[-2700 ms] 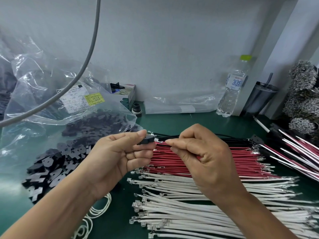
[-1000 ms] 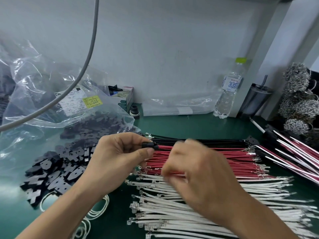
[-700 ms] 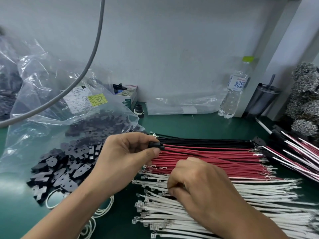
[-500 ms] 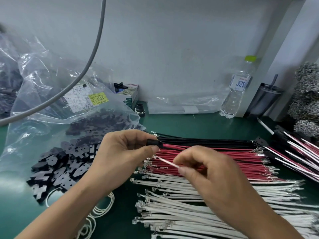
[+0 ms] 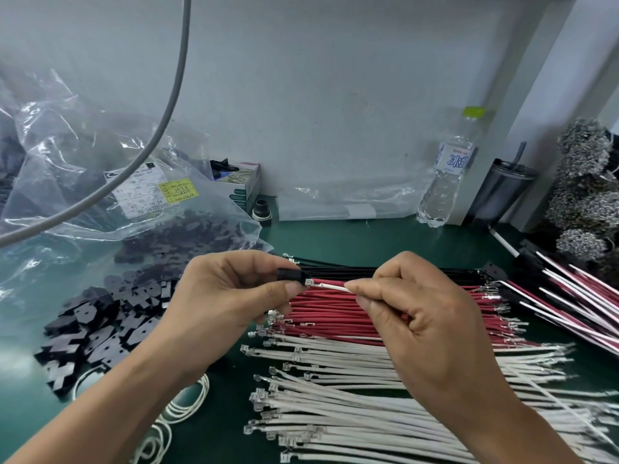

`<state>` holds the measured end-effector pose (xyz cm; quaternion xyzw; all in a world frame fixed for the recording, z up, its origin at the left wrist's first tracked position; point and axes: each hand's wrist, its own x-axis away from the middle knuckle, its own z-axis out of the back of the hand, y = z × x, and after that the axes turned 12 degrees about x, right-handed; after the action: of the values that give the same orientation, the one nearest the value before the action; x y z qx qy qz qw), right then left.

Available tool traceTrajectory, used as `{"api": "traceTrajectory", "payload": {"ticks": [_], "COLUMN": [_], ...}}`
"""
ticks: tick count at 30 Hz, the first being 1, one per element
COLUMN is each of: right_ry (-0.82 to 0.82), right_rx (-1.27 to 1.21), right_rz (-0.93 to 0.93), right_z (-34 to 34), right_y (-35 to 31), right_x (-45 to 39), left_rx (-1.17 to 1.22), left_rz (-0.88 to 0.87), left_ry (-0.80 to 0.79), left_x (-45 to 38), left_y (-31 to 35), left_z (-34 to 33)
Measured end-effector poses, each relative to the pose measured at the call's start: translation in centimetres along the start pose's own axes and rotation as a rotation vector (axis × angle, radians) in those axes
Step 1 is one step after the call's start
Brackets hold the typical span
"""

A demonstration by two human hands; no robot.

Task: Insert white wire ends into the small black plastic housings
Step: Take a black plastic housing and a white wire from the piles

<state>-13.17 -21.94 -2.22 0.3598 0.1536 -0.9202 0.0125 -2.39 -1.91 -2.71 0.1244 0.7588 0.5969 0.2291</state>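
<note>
Left hand point(image 5: 221, 303) at frame centre pinches small black plastic housing point(image 5: 292, 275) between thumb and forefinger. Right hand point(image 5: 422, 316) just right of it, thumb and forefinger clamped on thin white wire point(image 5: 331, 287); wire's metal terminal touches housing's open end (how deep it sits, cannot tell). Below hands, loose white wires point(image 5: 351, 396) lie on green mat point(image 5: 351, 239), red wires point(image 5: 335, 313) above them. Heap of black housings point(image 5: 100, 323) at lower left. Clear water bottle point(image 5: 445, 182) upper right.
</note>
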Motion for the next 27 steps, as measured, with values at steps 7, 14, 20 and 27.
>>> {"api": "traceTrajectory", "payload": {"ticks": [7,14,20,27], "right_ry": [-0.009,-0.004,-0.026,0.014], "right_rx": [0.032,0.249,0.296,0.346], "right_rz": [-0.001,0.135,0.177,0.180], "right_z": [-0.08,0.50,0.45,0.71], "right_y": [-0.31,-0.38,-0.26,0.14], "right_x": [0.20,0.00,0.17,-0.10], "left_rx": [0.003,0.017,0.026,0.028], "left_rz": [0.013,0.025,0.018,0.049], "left_ry": [-0.017,-0.013,0.002,-0.040], "left_x": [0.06,0.14,0.07,0.30], "left_y": [0.07,0.09,0.26,0.30], "left_z": [-0.09,-0.12,-0.11,-0.40]}}
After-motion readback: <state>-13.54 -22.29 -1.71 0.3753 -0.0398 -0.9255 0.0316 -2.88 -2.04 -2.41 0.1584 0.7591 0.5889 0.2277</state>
